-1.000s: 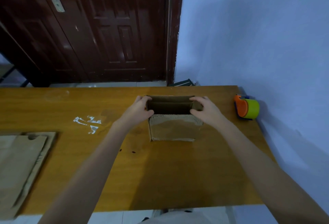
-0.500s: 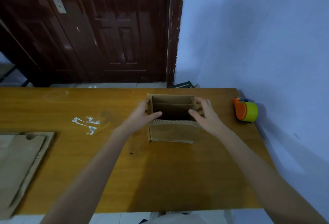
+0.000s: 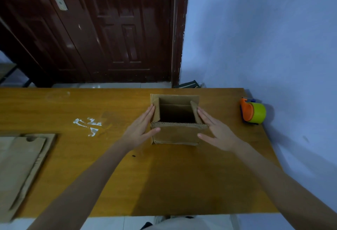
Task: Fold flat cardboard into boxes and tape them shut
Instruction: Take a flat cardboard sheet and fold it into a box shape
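A small brown cardboard box [image 3: 175,134] stands upright near the table's far edge, its top open and its flaps raised. My left hand [image 3: 141,129] lies flat against the box's left side with straight fingers, the thumb at the front face. My right hand [image 3: 218,132] mirrors it on the right side, fingers straight along the right flap. A tape dispenser [image 3: 252,110] with an orange body and a yellow-green roll sits at the table's right edge by the wall.
A stack of flat cardboard sheets [image 3: 18,171] lies at the table's left front. White tape scraps [image 3: 88,124] stick to the wooden table [image 3: 164,184] left of the box. A dark wooden door [image 3: 94,29] and a blue wall [image 3: 264,38] stand behind.
The box has opened from a squashed shape into a square. Both hands let go of the top rim and moved down to lie flat against its sides.
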`<action>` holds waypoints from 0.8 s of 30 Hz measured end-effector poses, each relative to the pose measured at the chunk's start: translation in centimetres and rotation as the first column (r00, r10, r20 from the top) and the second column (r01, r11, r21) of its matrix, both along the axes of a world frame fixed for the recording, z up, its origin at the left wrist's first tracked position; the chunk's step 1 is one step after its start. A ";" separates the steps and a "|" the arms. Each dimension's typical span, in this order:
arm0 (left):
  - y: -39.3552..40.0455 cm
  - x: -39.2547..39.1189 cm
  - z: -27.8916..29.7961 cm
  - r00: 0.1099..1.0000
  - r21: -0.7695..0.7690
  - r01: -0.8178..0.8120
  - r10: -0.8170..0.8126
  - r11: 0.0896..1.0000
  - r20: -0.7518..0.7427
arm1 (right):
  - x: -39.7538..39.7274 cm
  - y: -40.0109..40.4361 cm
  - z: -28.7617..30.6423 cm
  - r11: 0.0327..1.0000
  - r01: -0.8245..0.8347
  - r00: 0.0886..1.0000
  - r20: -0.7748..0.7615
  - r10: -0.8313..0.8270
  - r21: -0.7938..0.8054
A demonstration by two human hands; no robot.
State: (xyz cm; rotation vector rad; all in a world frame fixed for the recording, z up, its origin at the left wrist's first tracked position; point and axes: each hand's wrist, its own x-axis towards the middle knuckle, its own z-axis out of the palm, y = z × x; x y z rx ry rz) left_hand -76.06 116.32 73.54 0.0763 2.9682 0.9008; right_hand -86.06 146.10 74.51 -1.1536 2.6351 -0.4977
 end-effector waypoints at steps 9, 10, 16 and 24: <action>-0.6 -0.7 -0.5 0.996 -0.244 0.064 -0.077 0.968 -0.043 | -1.2 0.4 -0.3 0.994 -0.074 0.989 -0.121 0.083 0.078; -0.8 -0.8 -0.5 0.995 -0.270 0.073 -0.089 0.960 -0.048 | -1.4 0.5 -0.2 0.993 -0.080 0.988 -0.128 0.092 0.091; -1.4 -1.2 -0.7 0.987 -0.356 0.117 -0.148 0.927 -0.060 | -2.3 0.5 0.4 0.977 -0.124 0.971 -0.181 0.156 0.173; -1.3 -1.3 -0.9 0.989 -0.332 0.109 -0.135 0.937 -0.058 | -2.4 0.0 0.6 0.978 -0.123 0.966 -0.204 0.157 0.170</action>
